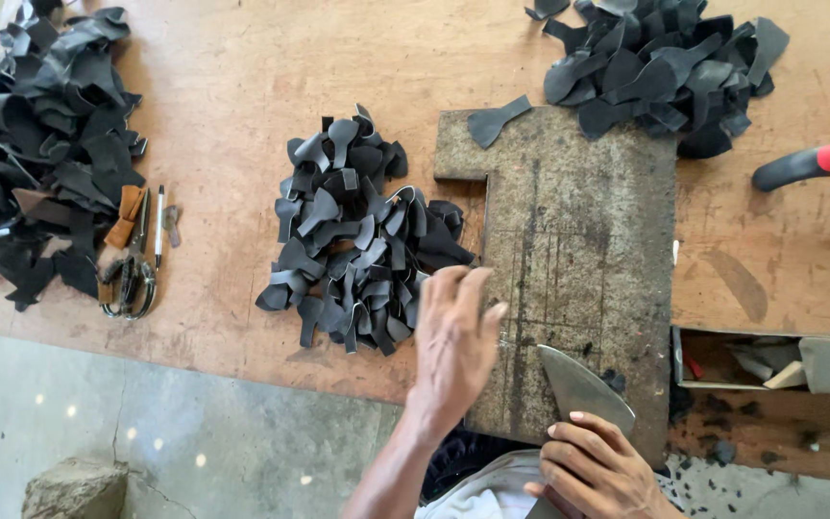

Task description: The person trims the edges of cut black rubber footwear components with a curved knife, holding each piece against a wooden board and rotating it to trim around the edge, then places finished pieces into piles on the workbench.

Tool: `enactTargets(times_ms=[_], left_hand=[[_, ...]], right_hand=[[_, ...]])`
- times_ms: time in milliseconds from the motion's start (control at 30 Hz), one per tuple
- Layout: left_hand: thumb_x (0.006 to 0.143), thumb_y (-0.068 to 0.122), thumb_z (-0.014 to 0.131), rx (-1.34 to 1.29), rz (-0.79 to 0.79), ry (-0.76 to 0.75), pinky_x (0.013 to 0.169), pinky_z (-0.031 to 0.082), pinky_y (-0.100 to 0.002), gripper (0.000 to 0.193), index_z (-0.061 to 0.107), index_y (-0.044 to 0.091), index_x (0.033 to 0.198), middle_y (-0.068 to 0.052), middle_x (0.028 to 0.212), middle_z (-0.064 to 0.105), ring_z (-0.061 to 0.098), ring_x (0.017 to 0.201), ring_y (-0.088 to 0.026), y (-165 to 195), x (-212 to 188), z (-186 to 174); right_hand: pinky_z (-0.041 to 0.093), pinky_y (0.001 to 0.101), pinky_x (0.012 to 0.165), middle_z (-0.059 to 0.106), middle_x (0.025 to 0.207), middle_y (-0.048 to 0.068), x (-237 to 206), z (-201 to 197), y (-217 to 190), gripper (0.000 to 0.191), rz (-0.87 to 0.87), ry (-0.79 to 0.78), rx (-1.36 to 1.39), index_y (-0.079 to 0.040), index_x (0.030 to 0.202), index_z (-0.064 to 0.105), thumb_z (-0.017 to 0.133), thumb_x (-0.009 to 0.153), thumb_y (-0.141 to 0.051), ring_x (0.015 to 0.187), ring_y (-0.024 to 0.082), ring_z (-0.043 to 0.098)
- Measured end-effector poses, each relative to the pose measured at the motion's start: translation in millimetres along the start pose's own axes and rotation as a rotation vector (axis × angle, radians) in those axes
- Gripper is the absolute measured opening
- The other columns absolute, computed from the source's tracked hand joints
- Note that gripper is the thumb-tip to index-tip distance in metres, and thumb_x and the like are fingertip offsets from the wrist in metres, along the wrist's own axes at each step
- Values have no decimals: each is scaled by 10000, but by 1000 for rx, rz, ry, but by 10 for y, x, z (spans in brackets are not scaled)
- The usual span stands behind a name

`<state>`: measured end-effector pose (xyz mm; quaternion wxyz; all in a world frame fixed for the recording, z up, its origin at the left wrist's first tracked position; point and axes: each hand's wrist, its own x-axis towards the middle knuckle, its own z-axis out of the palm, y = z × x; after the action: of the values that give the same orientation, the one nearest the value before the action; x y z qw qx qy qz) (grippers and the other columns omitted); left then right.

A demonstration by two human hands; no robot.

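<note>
I am watching my right hand (593, 466) gripping the broad metal blade (583, 389) over the cutting slab (578, 240) on the desk (242, 86), while my open, empty left hand (453, 341) is reaching beside the pile of limp, light leather pieces (353, 240), best pinched at an edge.

No labels, signs or screens anywhere in your view. One package-like item only: an open box (722, 370), shallow and brownish, set at the right edge below the tabletop (242, 86) lip. Its near wall is pale; scraps lie inside, too dim to tell apart. No markings show.
</note>
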<state>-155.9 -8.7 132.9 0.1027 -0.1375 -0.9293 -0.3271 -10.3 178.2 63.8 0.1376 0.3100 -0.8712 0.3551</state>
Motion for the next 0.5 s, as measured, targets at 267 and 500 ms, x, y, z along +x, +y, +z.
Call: enactTargets(times_ms=[267, 500], left_hand=[[832, 20, 737, -74, -97, -46, 1002, 462, -441, 455, 614, -74, 1260, -215, 1258, 575, 555, 1169, -380, -176, -105, -196], [794, -31, 726, 1, -53, -127, 933, 487, -442, 404, 650, -61, 1190, -212, 1202, 614, 577, 1082, -387, -321, -128, -252]], right_hand=[[482, 461, 1016, 713, 913, -24, 74, -68, -8, 252, -9, 20, 18, -131, 812, 721, 790, 844, -371, 1025, 193, 674], [472, 458, 1017, 705, 934, -13, 44, -33, -40, 236, 28, 14, 16, -120, 847, 726, 771, 861, -351, 1050, 203, 659]])
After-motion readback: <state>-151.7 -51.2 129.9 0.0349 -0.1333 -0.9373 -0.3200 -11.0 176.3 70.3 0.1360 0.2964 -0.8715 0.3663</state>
